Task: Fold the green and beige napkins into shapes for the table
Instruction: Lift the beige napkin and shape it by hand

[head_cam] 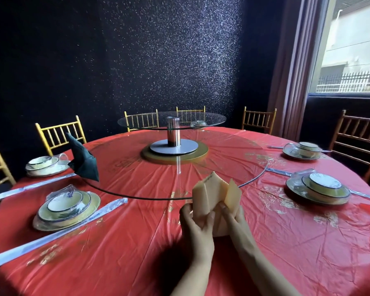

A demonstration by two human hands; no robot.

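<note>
While both hands hold it up near the front of the red tabletop [126, 242], the beige napkin [209, 195] stands between them, folded into stiff panels with a peak on top. The left hand [195, 226] grips the left panel with its thumb across the front; its other fingers are hidden behind the cloth. The right hand [233, 216] pinches the right flap, with its fingers [222, 207] curled over the fold. The hands cover the napkin's lower part, so whether it touches the tabletop cannot be told.

The green napkin [83, 159] stands upright in a pointed shape, well apart to the left, at the rim of the flat glass disc [233, 159]. The nearest plates [66, 208] sit under plastic film. A long wrapped packet [41, 246] beside them runs off the left edge, and its contents are hard to make out.
</note>
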